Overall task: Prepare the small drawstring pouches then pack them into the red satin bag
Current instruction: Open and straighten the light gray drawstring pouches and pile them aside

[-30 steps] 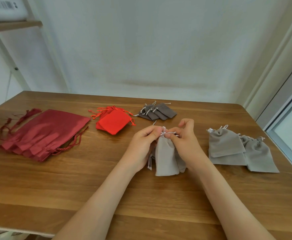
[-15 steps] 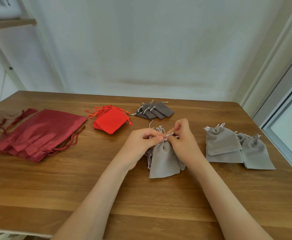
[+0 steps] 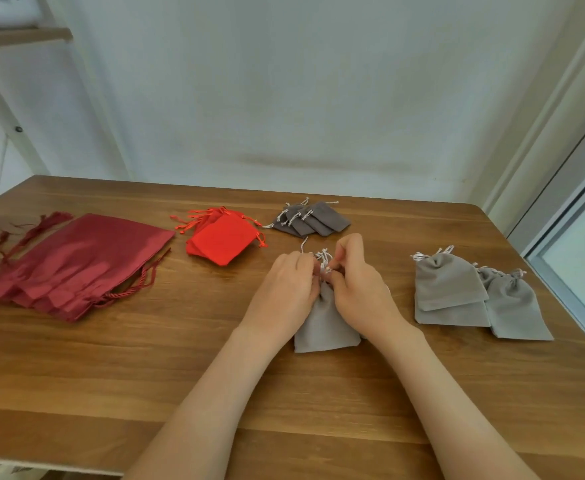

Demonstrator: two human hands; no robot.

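Pinching the white cords [image 3: 322, 258] at the neck of the grey pouch [image 3: 325, 327], the left grip [image 3: 284, 289] and the right grip [image 3: 356, 289] had come closer together than a moment before. The pouch lay on the tabletop [image 3: 180, 375], well apart from the red satin bag [image 3: 76, 261]; its closing seemed nearly done, packing not begun.

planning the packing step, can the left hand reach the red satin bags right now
Probably yes, once freed: the left hand grips the grey pouch, and only bare table separates it from the red satin bags.
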